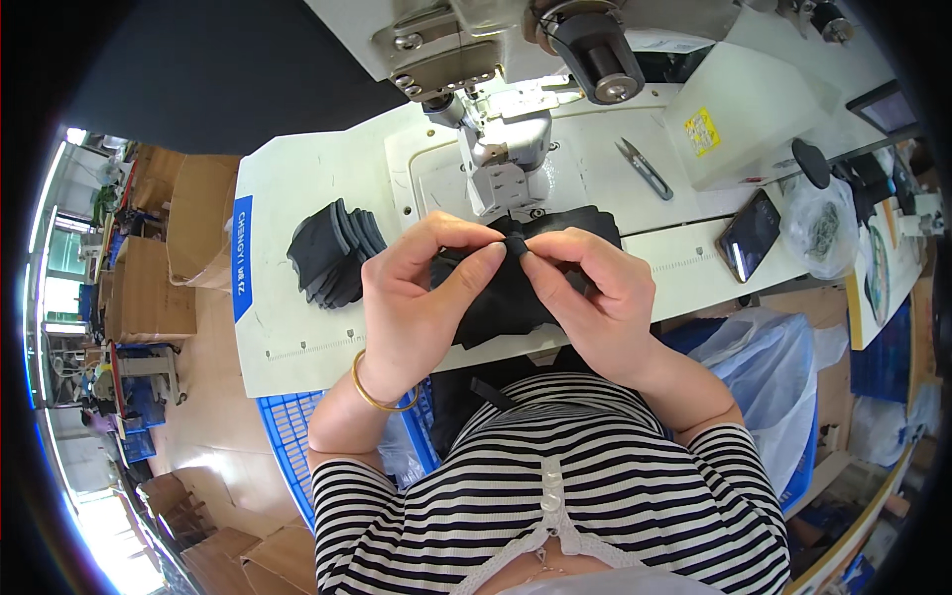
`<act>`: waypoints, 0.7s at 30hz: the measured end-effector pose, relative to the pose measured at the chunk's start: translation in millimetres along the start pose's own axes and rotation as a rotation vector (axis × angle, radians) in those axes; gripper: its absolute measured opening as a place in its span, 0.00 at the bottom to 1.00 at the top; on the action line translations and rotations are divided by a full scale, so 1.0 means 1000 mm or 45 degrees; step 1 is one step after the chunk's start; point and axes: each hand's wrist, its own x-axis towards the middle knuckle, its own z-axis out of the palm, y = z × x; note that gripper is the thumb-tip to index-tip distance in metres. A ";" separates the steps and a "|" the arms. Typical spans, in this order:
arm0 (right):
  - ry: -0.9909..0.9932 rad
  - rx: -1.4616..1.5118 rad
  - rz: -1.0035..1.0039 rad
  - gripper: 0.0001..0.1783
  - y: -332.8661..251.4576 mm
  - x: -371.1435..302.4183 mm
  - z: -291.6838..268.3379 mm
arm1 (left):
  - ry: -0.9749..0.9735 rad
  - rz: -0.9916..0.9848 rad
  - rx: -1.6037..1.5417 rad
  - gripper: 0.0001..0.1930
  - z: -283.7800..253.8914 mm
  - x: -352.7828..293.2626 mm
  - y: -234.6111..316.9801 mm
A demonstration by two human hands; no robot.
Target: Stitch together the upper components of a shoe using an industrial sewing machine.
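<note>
In the head view, the left hand (pixel 416 297) and the right hand (pixel 595 293) pinch the top edge of a black fabric piece (pixel 506 297) at centre, just below the sewing machine (pixel 496 149); its long axis runs roughly 10 to 4 o'clock across the white tabletop (pixel 288 317). At 9 o'clock lies a stack of black fabric pieces (pixel 332 248) beside a blue upright label strip (pixel 241 258). At 2 o'clock stands a white box (pixel 754 109) bearing a small square yellow sticker (pixel 701 131).

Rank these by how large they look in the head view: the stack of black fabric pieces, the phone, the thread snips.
1. Stack of black fabric pieces
2. Phone
3. Thread snips
</note>
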 end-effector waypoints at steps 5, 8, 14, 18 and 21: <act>0.030 0.026 0.017 0.06 0.001 0.001 0.002 | 0.007 -0.010 -0.018 0.05 0.000 -0.001 -0.003; 0.068 0.027 0.001 0.05 0.004 0.001 0.002 | 0.003 -0.013 -0.033 0.06 0.002 0.000 -0.002; -0.028 -0.004 0.060 0.07 0.002 -0.001 -0.003 | 0.006 0.052 -0.035 0.06 0.003 0.002 -0.005; -0.014 -0.018 0.016 0.08 0.002 -0.001 -0.002 | 0.146 0.054 -0.076 0.06 0.002 0.003 -0.007; -0.076 -0.080 0.072 0.09 0.001 -0.005 -0.006 | 0.244 0.059 -0.189 0.06 -0.004 0.004 -0.011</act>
